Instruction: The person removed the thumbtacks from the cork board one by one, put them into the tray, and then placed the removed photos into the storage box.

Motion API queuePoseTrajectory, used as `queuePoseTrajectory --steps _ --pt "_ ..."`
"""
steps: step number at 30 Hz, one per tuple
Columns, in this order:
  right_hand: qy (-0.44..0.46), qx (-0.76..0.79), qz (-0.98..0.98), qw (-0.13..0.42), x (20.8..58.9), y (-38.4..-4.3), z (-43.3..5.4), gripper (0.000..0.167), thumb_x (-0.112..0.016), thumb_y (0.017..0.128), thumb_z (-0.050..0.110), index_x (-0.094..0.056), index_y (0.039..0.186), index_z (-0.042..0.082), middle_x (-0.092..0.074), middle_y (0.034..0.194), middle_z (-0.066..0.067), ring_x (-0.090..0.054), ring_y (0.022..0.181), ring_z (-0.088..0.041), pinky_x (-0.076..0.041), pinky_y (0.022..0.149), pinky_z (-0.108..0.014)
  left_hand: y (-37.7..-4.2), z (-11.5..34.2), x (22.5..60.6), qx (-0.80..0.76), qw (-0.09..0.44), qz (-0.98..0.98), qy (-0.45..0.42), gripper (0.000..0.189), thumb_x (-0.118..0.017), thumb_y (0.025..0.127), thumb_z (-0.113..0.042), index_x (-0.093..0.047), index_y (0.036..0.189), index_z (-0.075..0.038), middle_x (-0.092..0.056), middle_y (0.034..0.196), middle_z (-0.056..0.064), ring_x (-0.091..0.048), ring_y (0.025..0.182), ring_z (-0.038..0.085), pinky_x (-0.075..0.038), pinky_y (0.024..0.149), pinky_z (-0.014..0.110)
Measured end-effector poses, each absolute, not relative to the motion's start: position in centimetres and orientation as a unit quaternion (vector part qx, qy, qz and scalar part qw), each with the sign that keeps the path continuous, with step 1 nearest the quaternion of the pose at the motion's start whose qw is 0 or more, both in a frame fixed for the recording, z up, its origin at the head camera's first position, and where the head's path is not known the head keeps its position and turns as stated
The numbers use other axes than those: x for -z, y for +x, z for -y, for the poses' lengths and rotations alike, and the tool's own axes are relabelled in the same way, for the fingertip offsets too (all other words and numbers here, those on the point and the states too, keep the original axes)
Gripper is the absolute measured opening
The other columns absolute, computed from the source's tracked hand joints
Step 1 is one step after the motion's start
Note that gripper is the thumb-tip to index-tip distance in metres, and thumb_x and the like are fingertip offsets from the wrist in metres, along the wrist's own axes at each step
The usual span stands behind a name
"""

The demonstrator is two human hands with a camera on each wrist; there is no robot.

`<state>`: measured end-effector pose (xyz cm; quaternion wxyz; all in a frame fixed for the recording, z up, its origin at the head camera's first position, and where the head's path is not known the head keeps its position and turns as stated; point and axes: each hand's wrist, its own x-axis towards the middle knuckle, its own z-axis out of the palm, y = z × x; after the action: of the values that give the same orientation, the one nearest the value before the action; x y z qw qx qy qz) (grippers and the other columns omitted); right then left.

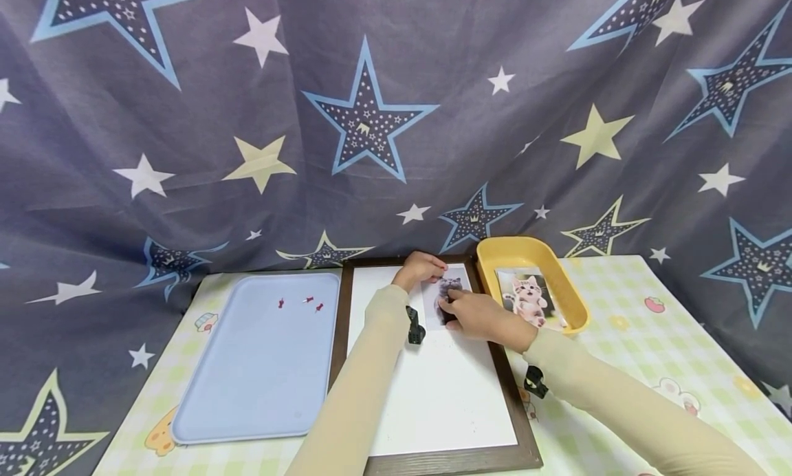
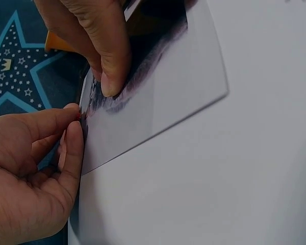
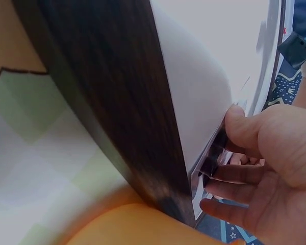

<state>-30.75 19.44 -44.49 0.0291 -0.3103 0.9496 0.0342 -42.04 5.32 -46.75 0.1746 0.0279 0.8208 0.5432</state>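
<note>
A photo of a grey cat lies at the top right of a white board with a dark brown frame. At the photo's upper edge, my left hand pinches a red push pin, mostly hidden by the thumb and fingertips. My right hand rests its spread thumb and fingers on the photo, pressing it to the board. In the right wrist view, that hand covers part of the photo.
To the left lies a light blue tray with several red push pins. Beside the frame on the right, a yellow bin holds a kitten photo. A star-patterned curtain hangs behind the table.
</note>
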Motion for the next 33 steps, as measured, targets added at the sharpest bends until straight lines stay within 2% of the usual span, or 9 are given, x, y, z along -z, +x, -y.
queuePoseTrajectory --steps 7,33 --pt "-0.308 -0.033 -0.950 0.031 44.69 -30.76 -19.47 0.047 -0.071 0.096 0.027 -0.064 0.136 0.004 -0.059 0.139 -0.028 -0.063 0.122 -0.041 -0.058 0.093 -0.052 -41.92 -5.35 46.84 -0.546 0.175 -0.819 0.032 0.020 -0.067 0.095 -0.001 -0.076 0.112 0.001 -0.073 0.118 0.016 -0.062 0.080 0.009 -0.056 0.071 0.017" --pt "-0.311 -0.034 -0.949 0.032 44.29 -30.65 -19.26 0.048 -0.070 0.096 0.028 -0.063 0.137 0.003 -0.059 0.139 -0.028 -0.063 0.122 -0.041 -0.057 0.093 -0.052 -41.90 -5.25 46.66 -0.542 0.175 -0.821 0.029 0.020 -0.066 0.096 -0.004 -0.076 0.113 0.000 -0.073 0.118 0.014 -0.060 0.080 0.008 -0.059 0.079 0.021"
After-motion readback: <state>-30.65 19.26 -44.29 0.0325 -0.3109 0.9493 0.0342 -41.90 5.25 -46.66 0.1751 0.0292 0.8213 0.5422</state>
